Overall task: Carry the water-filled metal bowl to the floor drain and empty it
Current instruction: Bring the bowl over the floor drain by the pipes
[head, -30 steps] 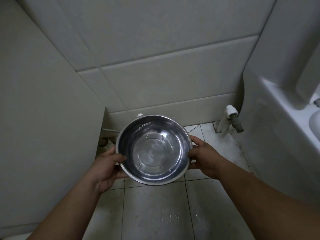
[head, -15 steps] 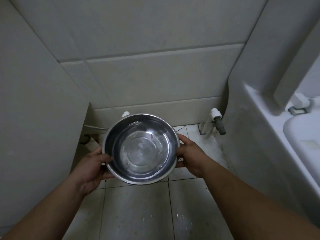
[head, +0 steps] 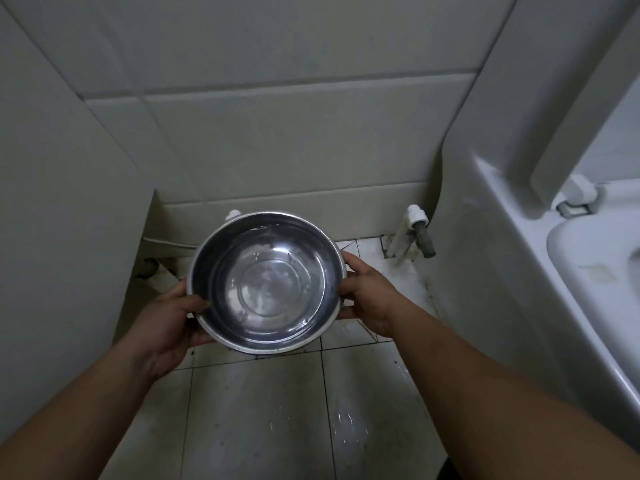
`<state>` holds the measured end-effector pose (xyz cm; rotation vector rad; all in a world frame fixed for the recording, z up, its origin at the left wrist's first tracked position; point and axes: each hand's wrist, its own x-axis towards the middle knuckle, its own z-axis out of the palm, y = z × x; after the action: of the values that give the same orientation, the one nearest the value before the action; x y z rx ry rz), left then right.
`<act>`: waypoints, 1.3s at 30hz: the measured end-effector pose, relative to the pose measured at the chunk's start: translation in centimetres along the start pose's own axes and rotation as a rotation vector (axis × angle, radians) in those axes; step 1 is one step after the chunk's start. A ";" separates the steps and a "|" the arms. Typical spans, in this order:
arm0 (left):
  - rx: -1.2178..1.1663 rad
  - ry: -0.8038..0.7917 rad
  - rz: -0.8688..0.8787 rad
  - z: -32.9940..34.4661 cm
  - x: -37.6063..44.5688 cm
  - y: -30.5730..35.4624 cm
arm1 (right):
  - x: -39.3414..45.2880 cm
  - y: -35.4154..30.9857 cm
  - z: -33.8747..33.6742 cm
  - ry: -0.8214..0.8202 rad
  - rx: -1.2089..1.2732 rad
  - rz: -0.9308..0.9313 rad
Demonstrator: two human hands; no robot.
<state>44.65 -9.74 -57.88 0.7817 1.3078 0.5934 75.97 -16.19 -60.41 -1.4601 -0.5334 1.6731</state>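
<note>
Between your two hands, over the tiled floor [head: 263,420] of a washroom corner, the metal bowl [head: 266,281] hangs level, mouth up. Your left hand [head: 171,322] grips the rim with the thumb hooked over the edge and the fingers under; your right hand [head: 367,299] holds the opposite rim the same way. Shallow, clear water appears to cover the bowl's base, rippling against the wall. Beyond the grip, a white capped pipe [head: 414,220] stands at the wall foot; a white basin [head: 588,258] sits well off to the right. No floor drain shows, and it may lie under the bowl. Keep both rims level, find the drain first, then tip the far edge down slowly so the stream lands on it and not on your feet.
</note>
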 end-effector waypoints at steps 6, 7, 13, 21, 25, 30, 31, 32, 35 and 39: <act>0.013 0.002 -0.001 0.1 0.2 -0.1 | -0.1 0.1 -0.1 -0.019 0.006 0.009; 0.013 0.007 0.002 0.1 0.2 -0.1 | -0.1 0.1 -0.1 -0.023 0.009 0.008; 0.016 0.016 0.008 -0.2 0.2 0.3 | 0.1 0.3 0.1 -0.033 0.025 0.008; 0.031 0.012 0.003 -0.3 -0.1 1.1 | 0.2 0.5 0.4 -0.063 0.066 0.005; 0.036 0.037 -0.002 -0.2 -0.6 1.8 | 0.2 0.5 0.6 -0.077 0.077 0.012; 0.031 0.064 -0.007 0.0 -1.3 2.5 | 0.2 0.3 0.8 -0.083 0.069 0.017; 0.029 0.071 -0.010 0.1 -1.4 2.6 | 0.2 0.2 0.9 -0.082 0.064 0.017; 0.024 0.078 -0.012 0.1 -1.4 2.8 | 0.3 0.2 1.0 -0.081 0.060 0.015; 0.019 0.093 -0.016 0.2 -1.5 3.1 | 0.3 -0.1 1.1 -0.075 0.061 0.008; 0.031 0.108 -0.013 0.4 -1.7 3.5 | 0.2 -0.4 1.5 -0.064 0.068 0.001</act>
<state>44.90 -8.99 -54.05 0.7752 1.4229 0.6128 74.70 -15.49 -59.86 -1.3625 -0.5053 1.7269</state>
